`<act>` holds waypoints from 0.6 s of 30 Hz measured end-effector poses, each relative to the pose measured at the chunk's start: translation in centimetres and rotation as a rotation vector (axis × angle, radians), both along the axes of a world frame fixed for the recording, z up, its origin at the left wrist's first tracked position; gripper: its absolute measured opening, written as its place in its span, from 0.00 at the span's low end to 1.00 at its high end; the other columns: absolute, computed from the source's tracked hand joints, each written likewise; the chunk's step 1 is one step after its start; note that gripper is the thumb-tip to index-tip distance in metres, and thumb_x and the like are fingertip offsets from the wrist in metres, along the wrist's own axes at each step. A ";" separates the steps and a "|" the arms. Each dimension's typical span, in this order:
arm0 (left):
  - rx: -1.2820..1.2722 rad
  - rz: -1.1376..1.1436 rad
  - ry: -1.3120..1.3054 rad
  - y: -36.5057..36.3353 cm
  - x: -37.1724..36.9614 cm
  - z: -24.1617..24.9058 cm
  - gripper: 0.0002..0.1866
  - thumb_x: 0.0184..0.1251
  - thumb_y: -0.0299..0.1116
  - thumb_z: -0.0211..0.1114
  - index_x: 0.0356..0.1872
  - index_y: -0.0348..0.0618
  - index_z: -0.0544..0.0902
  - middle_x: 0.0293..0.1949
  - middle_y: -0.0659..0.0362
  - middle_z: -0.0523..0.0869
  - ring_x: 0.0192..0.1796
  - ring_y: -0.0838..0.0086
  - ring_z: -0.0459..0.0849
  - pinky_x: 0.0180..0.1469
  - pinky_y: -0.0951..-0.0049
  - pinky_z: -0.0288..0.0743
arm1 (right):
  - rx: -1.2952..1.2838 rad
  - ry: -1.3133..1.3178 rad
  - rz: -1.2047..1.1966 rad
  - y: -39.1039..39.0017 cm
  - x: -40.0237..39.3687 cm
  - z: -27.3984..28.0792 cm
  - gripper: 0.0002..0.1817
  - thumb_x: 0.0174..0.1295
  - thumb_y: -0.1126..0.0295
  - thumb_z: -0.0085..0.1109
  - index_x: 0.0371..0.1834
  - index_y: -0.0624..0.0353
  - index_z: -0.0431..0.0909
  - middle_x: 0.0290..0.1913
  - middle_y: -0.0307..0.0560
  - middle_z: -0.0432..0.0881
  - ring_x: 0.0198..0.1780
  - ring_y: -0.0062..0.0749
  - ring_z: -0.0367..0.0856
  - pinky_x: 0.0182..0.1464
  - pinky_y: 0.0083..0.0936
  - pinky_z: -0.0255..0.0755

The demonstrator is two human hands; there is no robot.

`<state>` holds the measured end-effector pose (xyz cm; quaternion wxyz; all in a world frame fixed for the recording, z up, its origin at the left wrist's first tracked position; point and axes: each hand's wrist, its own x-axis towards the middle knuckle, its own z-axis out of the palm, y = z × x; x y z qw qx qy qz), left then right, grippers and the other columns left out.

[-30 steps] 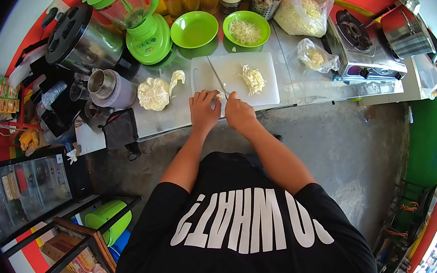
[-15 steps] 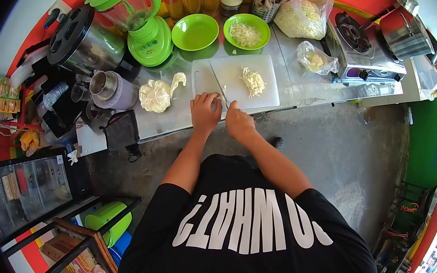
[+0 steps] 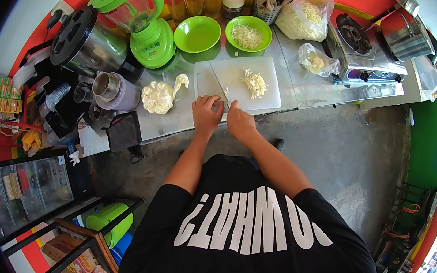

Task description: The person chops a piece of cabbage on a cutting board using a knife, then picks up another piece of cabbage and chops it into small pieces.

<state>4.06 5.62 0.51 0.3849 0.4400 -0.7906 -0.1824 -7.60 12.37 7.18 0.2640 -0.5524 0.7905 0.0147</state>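
My right hand [image 3: 240,123] grips the handle of a knife [image 3: 218,83], its blade slanting up and left across the white cutting board [image 3: 203,83]. Beside the blade, my left hand [image 3: 207,115] rests at the board's near edge, fingers curled around something small that they mostly hide. Thin pale shreds, apparently cabbage, lie in a pile [image 3: 255,84] on the board's right half, and a few bits cling near the blade. Left of the board sits a pale, wrinkled cabbage [image 3: 158,97] with a leaf curling off it.
Behind the board stand a green bowl [image 3: 198,34] and another green bowl [image 3: 266,40] holding shreds. A green blender [image 3: 151,42] and metal pot [image 3: 102,42] are at left. A bag of shreds [image 3: 303,19], a small bag [image 3: 317,60] and a gas stove [image 3: 370,54] are at right.
The whole view has shifted slightly down and right. Both hands and the knife keep nearly the same place on the board.
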 end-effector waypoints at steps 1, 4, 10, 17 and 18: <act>0.003 0.000 0.000 0.1 0.1 -0.1 0.10 0.56 0.30 0.74 0.40 0.51 0.88 0.30 0.66 0.80 0.38 0.70 0.80 0.47 0.65 0.67 | -0.010 -0.042 0.003 -0.6 -0.5 0.3 0.23 0.61 0.76 0.64 0.55 0.72 0.65 0.43 0.68 0.88 0.48 0.57 0.90 0.50 0.43 0.84; -0.005 -0.007 -0.016 0.0 0.2 -0.1 0.09 0.56 0.31 0.75 0.39 0.50 0.88 0.30 0.66 0.81 0.38 0.70 0.80 0.46 0.65 0.67 | 0.007 -0.080 0.012 -1.4 -1.0 1.3 0.22 0.60 0.78 0.63 0.54 0.72 0.64 0.43 0.70 0.87 0.50 0.60 0.89 0.51 0.46 0.84; -0.018 0.003 0.019 0.0 0.2 -0.2 0.10 0.57 0.31 0.75 0.40 0.49 0.89 0.30 0.66 0.81 0.38 0.69 0.80 0.47 0.64 0.67 | 0.026 -0.055 -0.034 0.1 0.2 0.8 0.19 0.62 0.77 0.61 0.52 0.70 0.64 0.44 0.69 0.87 0.51 0.59 0.89 0.52 0.45 0.83; 0.003 -0.009 -0.003 0.1 0.4 0.3 0.09 0.58 0.32 0.74 0.41 0.50 0.89 0.30 0.66 0.81 0.39 0.69 0.80 0.47 0.64 0.68 | 0.083 -0.048 0.029 -1.1 -0.5 2.6 0.19 0.63 0.76 0.60 0.54 0.68 0.64 0.45 0.69 0.87 0.52 0.60 0.88 0.55 0.47 0.82; -0.004 -0.009 -0.002 0.2 0.4 0.1 0.09 0.58 0.32 0.74 0.41 0.50 0.89 0.30 0.66 0.81 0.39 0.69 0.80 0.47 0.64 0.68 | 0.085 -0.046 0.033 -0.8 -0.2 2.5 0.19 0.63 0.76 0.60 0.54 0.68 0.64 0.45 0.69 0.87 0.52 0.60 0.88 0.55 0.47 0.82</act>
